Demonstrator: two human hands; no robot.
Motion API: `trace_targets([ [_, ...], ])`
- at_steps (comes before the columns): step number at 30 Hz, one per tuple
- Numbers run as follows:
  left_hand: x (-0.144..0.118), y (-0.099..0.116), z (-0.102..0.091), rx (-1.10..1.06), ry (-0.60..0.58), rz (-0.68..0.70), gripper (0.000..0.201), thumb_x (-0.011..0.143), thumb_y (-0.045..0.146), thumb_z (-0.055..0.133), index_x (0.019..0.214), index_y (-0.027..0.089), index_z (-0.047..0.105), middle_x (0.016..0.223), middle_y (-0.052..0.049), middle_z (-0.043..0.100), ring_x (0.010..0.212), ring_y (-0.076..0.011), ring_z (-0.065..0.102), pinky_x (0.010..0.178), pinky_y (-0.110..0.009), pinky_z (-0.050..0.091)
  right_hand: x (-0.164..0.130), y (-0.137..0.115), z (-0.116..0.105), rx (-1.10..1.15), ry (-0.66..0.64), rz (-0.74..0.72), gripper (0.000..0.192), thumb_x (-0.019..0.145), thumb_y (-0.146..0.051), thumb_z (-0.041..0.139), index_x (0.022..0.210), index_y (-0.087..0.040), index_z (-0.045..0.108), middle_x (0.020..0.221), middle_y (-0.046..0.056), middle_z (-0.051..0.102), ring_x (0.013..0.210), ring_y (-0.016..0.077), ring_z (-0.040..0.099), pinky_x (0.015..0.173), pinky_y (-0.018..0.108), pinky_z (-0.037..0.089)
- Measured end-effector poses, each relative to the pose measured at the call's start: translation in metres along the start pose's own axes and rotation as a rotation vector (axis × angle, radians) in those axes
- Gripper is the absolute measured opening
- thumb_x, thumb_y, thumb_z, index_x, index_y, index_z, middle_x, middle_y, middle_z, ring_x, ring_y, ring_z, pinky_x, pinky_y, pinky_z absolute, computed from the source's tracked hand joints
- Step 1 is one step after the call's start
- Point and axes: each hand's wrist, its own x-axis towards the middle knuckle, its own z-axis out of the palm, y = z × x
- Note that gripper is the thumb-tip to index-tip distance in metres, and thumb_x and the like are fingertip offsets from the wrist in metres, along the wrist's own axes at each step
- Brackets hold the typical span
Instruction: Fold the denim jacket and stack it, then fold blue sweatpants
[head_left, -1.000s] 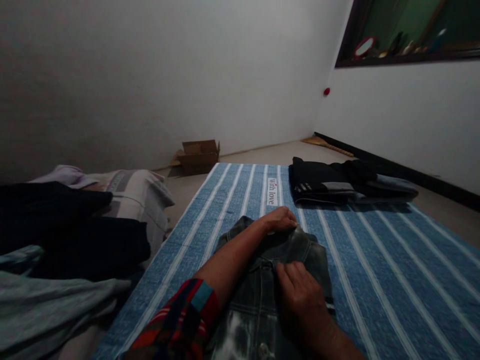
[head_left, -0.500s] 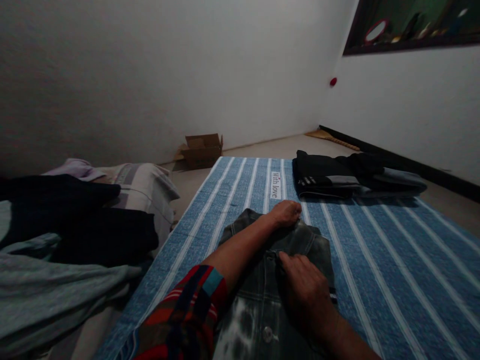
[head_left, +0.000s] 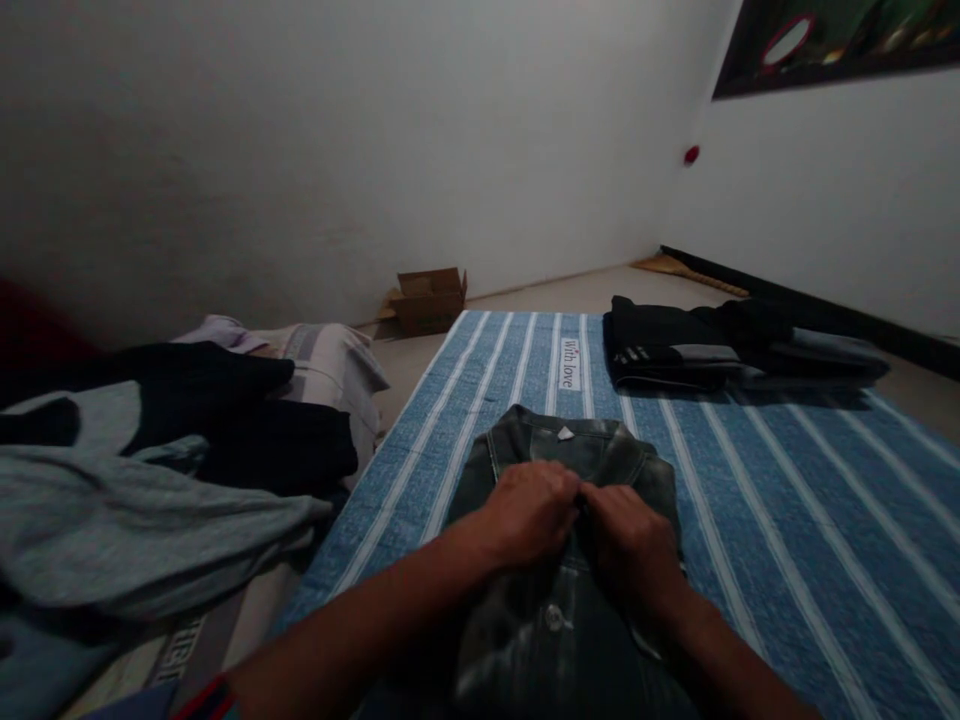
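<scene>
Pale walls (head_left: 390, 160) in dim light, with a dark-framed window (head_left: 885, 75) cut off at the upper right. In front of me stands the worktop (head_left: 810, 510), covered by a blue cloth (head_left: 450, 400) with white stripes running away from me. To my left, beside the worktop, a heap of clothes (head_left: 157, 530), grey and near-black, lies on a pale patterned cover (head_left: 341, 375). Folded dark clothes (head_left: 667, 345) rest on the far right part of the worktop.

The jacket (head_left: 600, 640), dark grey with faded patches, lies on the near part of the worktop, front side up, collar pointing away from me. Beyond the worktop, on the floor: an open cardboard box (head_left: 429, 302) and, by the right-hand wall, what looks like a broom (head_left: 686, 268).

My left hand (head_left: 531, 508) and right hand (head_left: 630, 538) meet over the jacket's upper front, just below the collar. The fingers of both are clamped on its front edge, tips touching or nearly so; what lies pinched between them is hidden.

Small items: a red-rimmed mirror (head_left: 787, 42) at the window; a "With love" label (head_left: 571, 364) on the cloth; a round metal button (head_left: 553, 618) below my hands; a white tag (head_left: 565, 434) inside the collar.
</scene>
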Motion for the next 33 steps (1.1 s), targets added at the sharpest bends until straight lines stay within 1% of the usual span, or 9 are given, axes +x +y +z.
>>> trace_targets([
  [3,-0.031,0.021,0.028,0.026,0.002,-0.003,0.02,0.083,0.024,0.051,0.098,0.014,0.061,0.106,-0.012,0.062,0.099,-0.0279,0.058,0.085,-0.043,0.049,0.008,0.004,-0.004,-0.066,-0.122,0.031,0.02,0.087,-0.011,0.045,0.089,-0.018,0.064,0.072,0.003,0.061,0.07,0.0184,0.055,0.06,0.027,0.035],
  [7,-0.046,0.034,0.057,0.013,0.092,-0.116,0.03,0.091,0.025,0.041,0.115,0.012,0.054,0.131,-0.016,0.051,0.123,-0.0299,0.046,0.101,-0.049,0.039,0.022,0.009,-0.009,-0.081,-0.288,0.107,0.017,0.086,-0.016,0.049,0.088,-0.02,0.066,0.078,0.003,0.066,0.075,0.0188,0.059,0.062,0.026,0.037],
  [9,-0.046,0.034,0.062,-0.001,0.106,-0.127,0.034,0.092,0.029,0.04,0.119,0.012,0.052,0.138,-0.017,0.046,0.129,-0.0304,0.04,0.104,-0.05,0.036,0.028,0.012,-0.013,-0.057,-0.359,0.132,0.018,0.086,-0.018,0.05,0.092,-0.021,0.066,0.084,0.004,0.068,0.079,0.0186,0.062,0.065,0.026,0.039],
  [13,-0.044,0.034,0.058,-0.001,0.108,-0.1,0.039,0.092,0.033,0.039,0.121,0.009,0.05,0.142,-0.02,0.04,0.134,-0.0322,0.034,0.106,-0.051,0.032,0.035,0.018,-0.018,-0.033,-0.444,0.114,0.021,0.086,-0.019,0.049,0.097,-0.022,0.067,0.088,0.004,0.071,0.081,0.0171,0.064,0.068,0.024,0.042],
  [17,-0.044,0.034,0.057,-0.006,0.065,-0.118,0.039,0.092,0.033,0.038,0.12,0.011,0.051,0.143,-0.02,0.041,0.134,-0.0324,0.034,0.107,-0.051,0.03,0.036,0.02,-0.016,-0.063,-0.43,0.102,0.022,0.086,-0.018,0.048,0.095,-0.021,0.067,0.084,0.005,0.071,0.079,0.019,0.065,0.065,0.026,0.042],
  [20,-0.043,0.031,0.063,-0.039,0.076,-0.127,0.042,0.092,0.035,0.037,0.124,0.011,0.049,0.145,-0.02,0.039,0.136,-0.0318,0.031,0.107,-0.051,0.029,0.037,0.019,-0.017,-0.065,-0.418,0.098,0.021,0.085,-0.017,0.05,0.097,-0.022,0.067,0.083,0.004,0.071,0.079,0.0189,0.065,0.065,0.026,0.042],
  [25,-0.043,0.026,0.068,-0.099,0.07,-0.127,0.055,0.091,0.042,0.038,0.137,0.01,0.038,0.148,-0.017,0.034,0.139,-0.03,0.025,0.11,-0.05,0.026,0.033,0.02,-0.028,-0.063,-0.397,0.105,0.024,0.084,-0.019,0.052,0.105,-0.022,0.064,0.084,0.003,0.07,0.077,0.0177,0.065,0.065,0.025,0.042],
  [28,-0.044,0.025,0.067,-0.112,0.036,-0.139,0.064,0.09,0.049,0.038,0.141,0.01,0.034,0.151,-0.017,0.029,0.141,-0.03,0.02,0.112,-0.049,0.022,0.026,0.023,-0.028,-0.05,-0.353,0.043,0.019,0.083,-0.017,0.054,0.099,-0.021,0.064,0.085,0.003,0.069,0.08,0.0173,0.063,0.066,0.025,0.041],
  [33,-0.045,0.026,0.066,-0.131,0.007,-0.135,0.067,0.09,0.052,0.034,0.141,0.008,0.034,0.152,-0.018,0.024,0.142,-0.0295,0.013,0.113,-0.05,0.018,0.016,0.029,-0.017,-0.069,-0.323,-0.032,0.012,0.084,-0.019,0.055,0.091,-0.02,0.066,0.083,0.004,0.064,0.082,0.0186,0.059,0.067,0.027,0.04],
])
